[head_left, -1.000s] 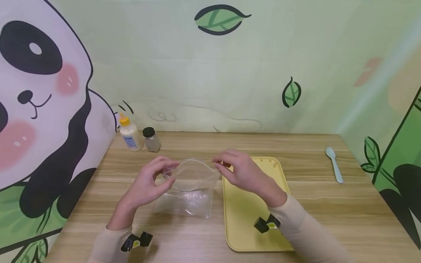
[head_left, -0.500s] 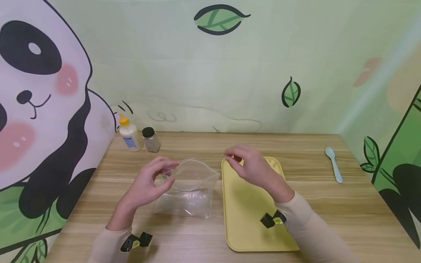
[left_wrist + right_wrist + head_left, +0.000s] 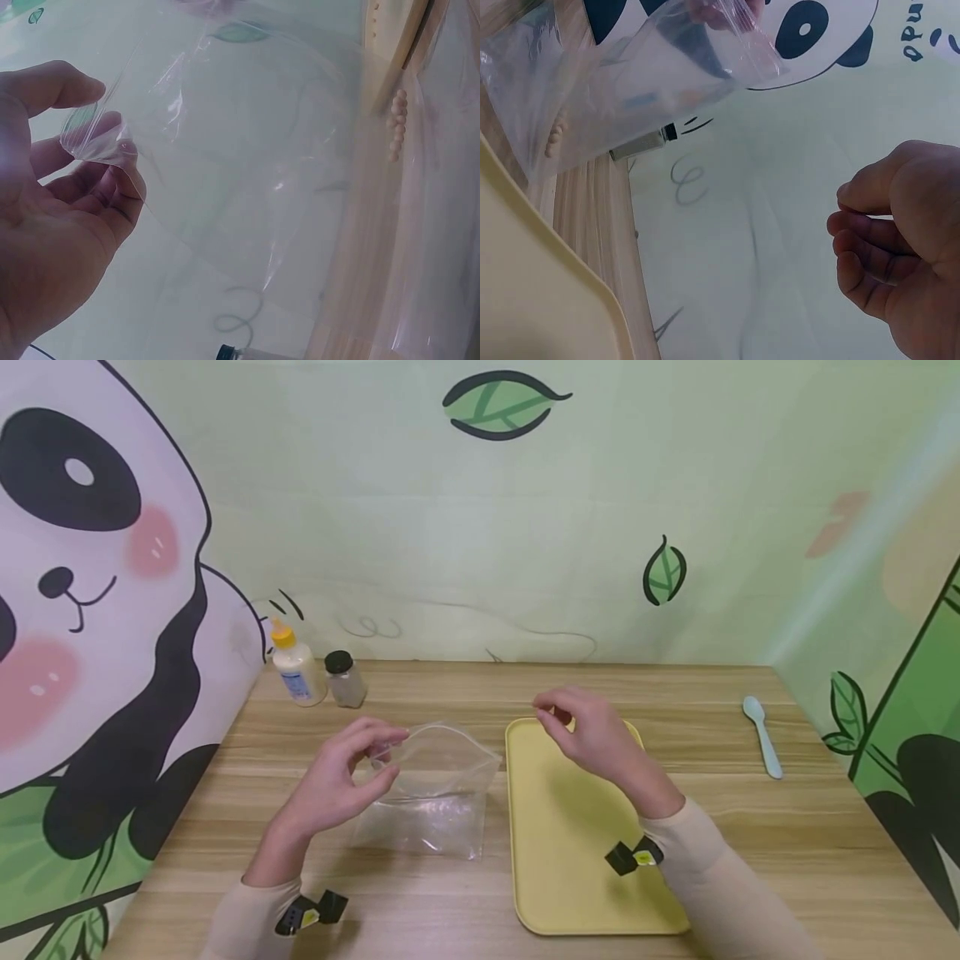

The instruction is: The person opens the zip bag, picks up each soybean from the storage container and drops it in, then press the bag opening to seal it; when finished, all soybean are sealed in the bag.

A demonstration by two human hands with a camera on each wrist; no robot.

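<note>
My left hand (image 3: 341, 781) holds a clear zip bag (image 3: 442, 822) by the left corner of its mouth. The mouth stands bowed into an arch. In the left wrist view, the film gathers between the thumb and fingers. My right hand (image 3: 596, 735) is off the bag, over the far part of a yellow tray (image 3: 566, 877). Its fingers are loosely curled, thumb tip close to the index tip, and nothing shows between them. Small pale round beads (image 3: 398, 124) in a cluster appear through the bag's film in both wrist views.
A white bottle with a yellow top (image 3: 300, 675) and a small black-lidded jar (image 3: 347, 682) stand at the back left of the wooden table (image 3: 750, 860). At the far right lies a pale blue spoon (image 3: 763, 739). A panda-printed backdrop (image 3: 412, 510) rises behind the table.
My right hand has let go of the right side of the bag's mouth and moved right and away, over the tray. The left hand and bag have stayed put.
</note>
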